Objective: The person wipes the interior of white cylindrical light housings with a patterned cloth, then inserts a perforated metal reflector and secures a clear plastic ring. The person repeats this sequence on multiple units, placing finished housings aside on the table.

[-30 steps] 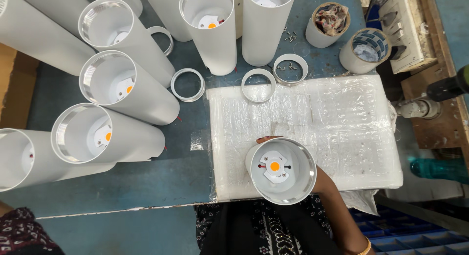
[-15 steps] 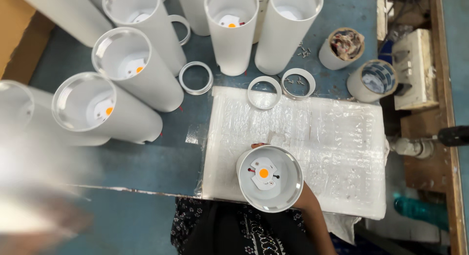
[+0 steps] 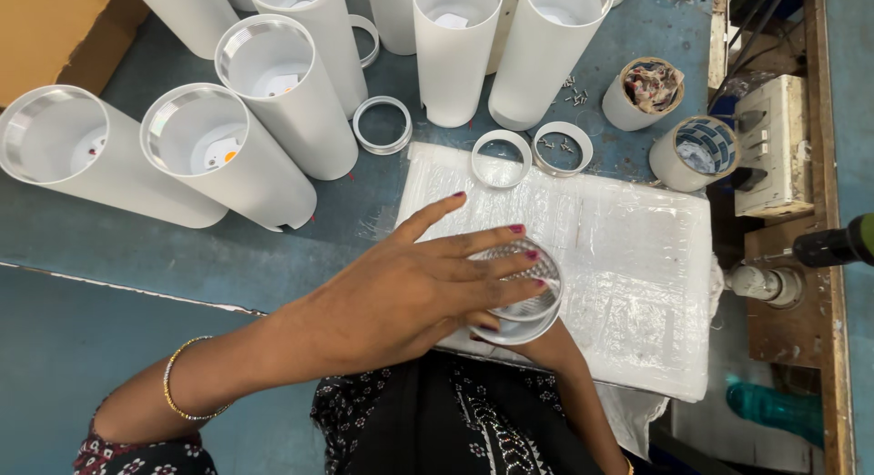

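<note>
A: Left hand (image 3: 414, 288)?
B: Spread flat across the open top of the white cylinder (image 3: 523, 297), fingers extended, pressing a clear ribbed lens disc (image 3: 519, 275) onto its rim. Palm down, not clenched.

A: Right hand (image 3: 546, 347)?
B: Mostly hidden beneath the cylinder, apparently wrapped round it from below; exact grasp impossible to tell.

A: Location of the cylinder?
B: Over the near left edge of the plastic-wrapped white pad (image 3: 628, 265), held upright, mouth facing up.

A: Beyond the pad?
B: Two loose rings (image 3: 502, 158) touching its far edge, a third ring (image 3: 382, 124) just left of them. Small screws (image 3: 572, 91) scattered farther back. Upright white tubes (image 3: 455, 51) behind the pad, more leaning to its left. Two tape rolls (image 3: 652, 92) past its far right corner.

A: Right of the pad?
B: A white switch box (image 3: 774, 147) and a dark-handled power tool (image 3: 833, 245).
</note>
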